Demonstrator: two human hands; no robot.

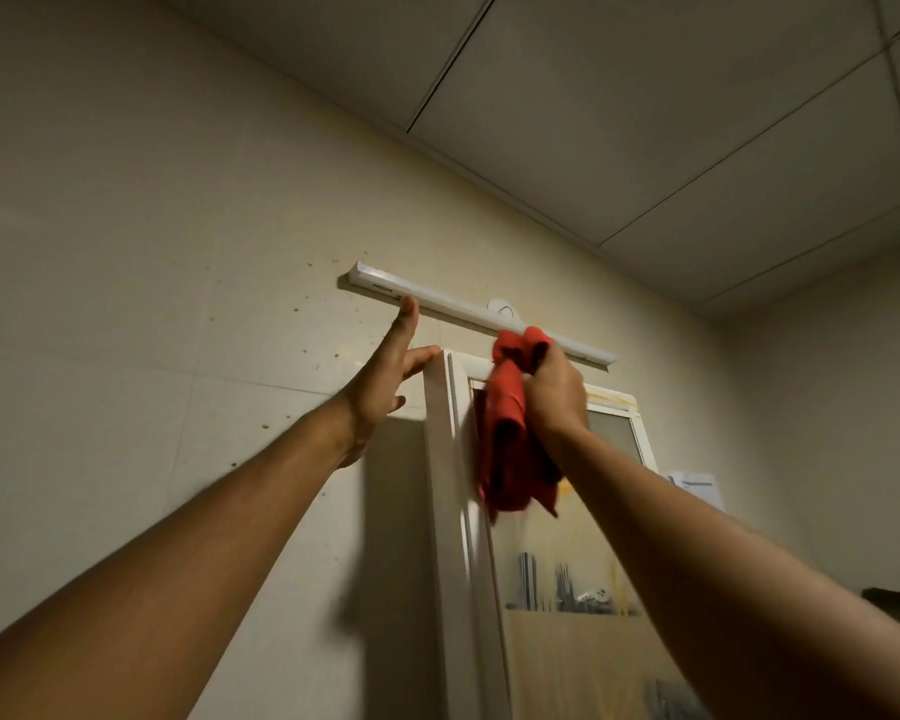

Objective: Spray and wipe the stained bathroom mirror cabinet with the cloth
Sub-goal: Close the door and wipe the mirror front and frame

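The white mirror cabinet [611, 402] hangs on the wall, its door [445, 459] swung open toward me. Yellowish stains streak the glass and the top frame. My right hand [554, 392] grips a bunched red cloth [510, 439] against the upper left part of the mirror; the cloth hangs down below my fist. My left hand [385, 381] is raised with straight fingers, the thumb touching the top corner of the open door. No spray bottle is in view.
A white light bar [453, 306] is fixed to the wall just above the cabinet, close to both hands. Brown specks dot the wall to the left. A paper sheet [694, 485] hangs right of the cabinet. The panelled ceiling is close overhead.
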